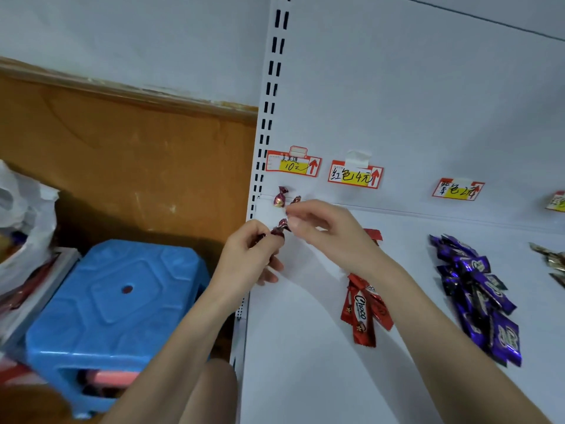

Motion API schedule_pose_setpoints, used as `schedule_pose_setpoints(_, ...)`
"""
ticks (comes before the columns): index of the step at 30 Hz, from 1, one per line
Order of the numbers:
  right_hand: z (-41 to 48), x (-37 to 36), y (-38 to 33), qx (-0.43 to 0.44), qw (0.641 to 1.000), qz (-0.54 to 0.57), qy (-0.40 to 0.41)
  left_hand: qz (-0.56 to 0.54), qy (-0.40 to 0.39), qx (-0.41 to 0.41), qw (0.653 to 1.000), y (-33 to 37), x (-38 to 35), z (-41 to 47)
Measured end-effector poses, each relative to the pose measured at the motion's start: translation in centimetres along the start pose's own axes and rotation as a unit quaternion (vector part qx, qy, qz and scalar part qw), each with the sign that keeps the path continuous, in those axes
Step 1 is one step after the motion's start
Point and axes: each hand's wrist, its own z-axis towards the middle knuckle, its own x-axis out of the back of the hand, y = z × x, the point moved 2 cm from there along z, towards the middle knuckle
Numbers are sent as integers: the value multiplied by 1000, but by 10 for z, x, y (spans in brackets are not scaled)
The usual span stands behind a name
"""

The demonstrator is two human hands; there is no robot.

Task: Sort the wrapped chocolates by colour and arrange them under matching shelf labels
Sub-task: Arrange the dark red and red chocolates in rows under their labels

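- Head view looks down on a white shelf (305, 362) with four price labels on its back panel. They are a first label (293, 165) by the left post, a red-colour label (355, 175), a purple-colour label (458, 190) and a fourth label (556, 201) cut by the right edge.
- Three dark red twist-wrapped sweets are below the first label. A back sweet (280, 197) and a second back sweet (296, 199), partly hidden by fingers, are at the rear; the held sweet (279, 228) is above the shelf's left edge.
- The left hand (244, 255) pinches the held sweet between thumb and fingertips.
- The right hand (321, 231) has curled fingers, with thumb and forefinger tips close together beside that sweet's upper twist. Whether they grip it cannot be told.
- A red bar pile (363, 313) of at least three lies below the red-colour label, and one more red bar (373, 235) shows behind the right wrist.
- The purple bar pile (477, 295) overlaps too much to count.
- Gold-wrapped pieces (550, 260) show at the right edge.
- One blue stool (116, 301) and one white bag (21, 215) are left of the shelf.
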Motion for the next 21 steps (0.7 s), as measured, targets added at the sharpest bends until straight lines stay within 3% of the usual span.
schedule_pose_setpoints(6,-9,-5,3,17,999,30,38,-15,-7,15,1000,2,-9,-4)
schedule_pose_setpoints(12,4,-1,9,-18,997,78,-15,-10,16,3,1000,-7,-4,-6)
schedule_pose_setpoints(16,47,8,23,-24,990,-81,111,-40,45,23,998,-12,3,-9)
schedule_pose_setpoints(19,72,0,36,-65,976,-204,34,-61,49,27,997,-11,6,-11)
schedule_pose_setpoints(21,80,-3,40,-74,967,-242,29,-63,49,25,997,-10,6,-11)
